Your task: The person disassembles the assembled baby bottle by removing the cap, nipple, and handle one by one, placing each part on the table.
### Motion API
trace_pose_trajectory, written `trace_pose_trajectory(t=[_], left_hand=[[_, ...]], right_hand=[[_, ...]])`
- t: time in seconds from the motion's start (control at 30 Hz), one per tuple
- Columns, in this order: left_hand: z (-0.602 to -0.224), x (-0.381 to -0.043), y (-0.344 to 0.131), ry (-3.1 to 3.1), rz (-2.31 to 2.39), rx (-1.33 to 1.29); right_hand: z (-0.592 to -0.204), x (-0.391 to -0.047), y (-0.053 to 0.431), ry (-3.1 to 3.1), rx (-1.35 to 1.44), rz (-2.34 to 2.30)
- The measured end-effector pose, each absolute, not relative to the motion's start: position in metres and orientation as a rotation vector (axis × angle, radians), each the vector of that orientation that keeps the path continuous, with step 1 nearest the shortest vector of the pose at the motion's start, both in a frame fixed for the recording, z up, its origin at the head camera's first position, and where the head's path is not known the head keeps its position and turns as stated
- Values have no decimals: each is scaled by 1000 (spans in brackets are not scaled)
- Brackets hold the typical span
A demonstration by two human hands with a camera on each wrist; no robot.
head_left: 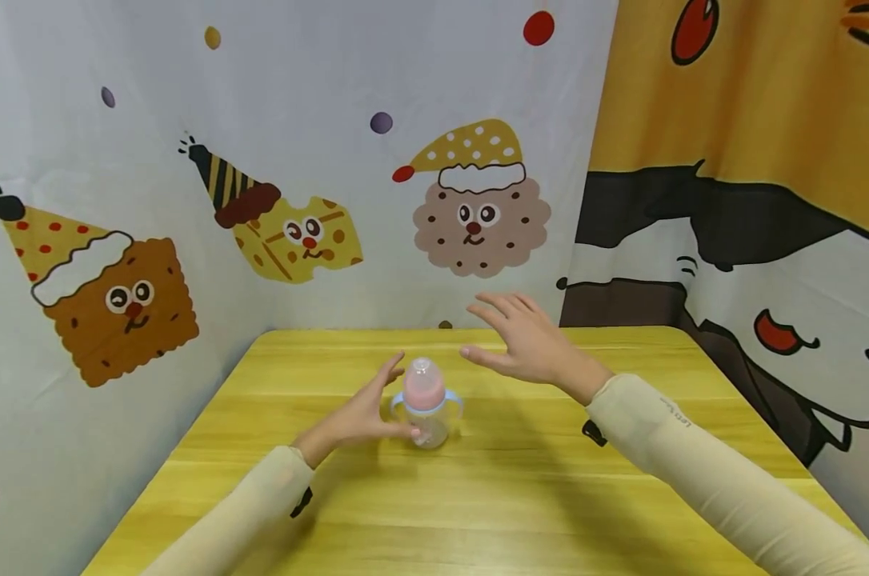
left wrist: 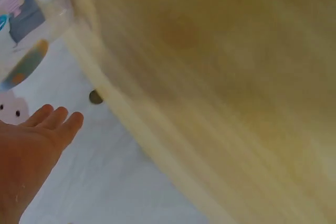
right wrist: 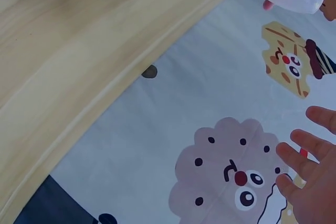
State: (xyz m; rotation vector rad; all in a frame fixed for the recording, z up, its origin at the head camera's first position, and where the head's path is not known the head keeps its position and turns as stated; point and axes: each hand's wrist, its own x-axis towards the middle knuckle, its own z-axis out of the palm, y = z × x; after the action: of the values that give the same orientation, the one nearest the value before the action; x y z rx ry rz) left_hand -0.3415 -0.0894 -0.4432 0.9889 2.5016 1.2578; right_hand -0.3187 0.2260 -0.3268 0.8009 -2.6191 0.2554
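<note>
Clock reference: head view, dial centred on the baby bottle (head_left: 424, 396), 12 toward the printed cloth (head_left: 319, 72). The bottle stands upright on the wood-grain table (head_left: 420, 520), its 2 blue handles (head_left: 454, 395) at 9 and 3.

Left hand (head_left: 362, 414): at 9, fingers extended and spread, thumb reaching in front of the bottle's lower body. Thumb contact cannot be confirmed from this angle.

Right hand (head_left: 526, 340): raised at 2, clear of the bottle, fingers extended, holding nothing.

Status, as judged: 2 conditions are met, bottle upright and clear cover (head_left: 422, 369) seated over the pink top. 1 condition is unmet: neither hand has a closed grip.
</note>
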Motion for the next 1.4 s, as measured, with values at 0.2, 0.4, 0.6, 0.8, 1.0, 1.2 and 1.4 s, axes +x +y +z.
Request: trace_pose_trajectory(t=[0.2, 0.4, 0.6, 0.8, 1.0, 1.2, 1.4], left_hand=[[-458, -342, -84, 2389, 1319, 998], [-463, -340, -85, 2388, 1418, 966], [-464, -339, -86, 2366, 1481, 929], [-465, -343, -80, 2225, 1481, 1013], [-466, -343, -72, 2168, 1500, 1020], [-463, -340, -67, 2239, 1485, 942], [-450, -342, -65, 2333, 1477, 934]], right_hand=[[-328, -313, 225, -2606, 807, 246], [-324, -310, 225, -2574, 837, 219], [-316, -306, 225, -2521, 871, 206], [-315, -300, 228, -2551, 862, 228], [-316, -295, 231, -2562, 847, 241], [-315, -292, 234, -2556, 834, 243], [-315, -290, 234, -2564, 820, 254]])
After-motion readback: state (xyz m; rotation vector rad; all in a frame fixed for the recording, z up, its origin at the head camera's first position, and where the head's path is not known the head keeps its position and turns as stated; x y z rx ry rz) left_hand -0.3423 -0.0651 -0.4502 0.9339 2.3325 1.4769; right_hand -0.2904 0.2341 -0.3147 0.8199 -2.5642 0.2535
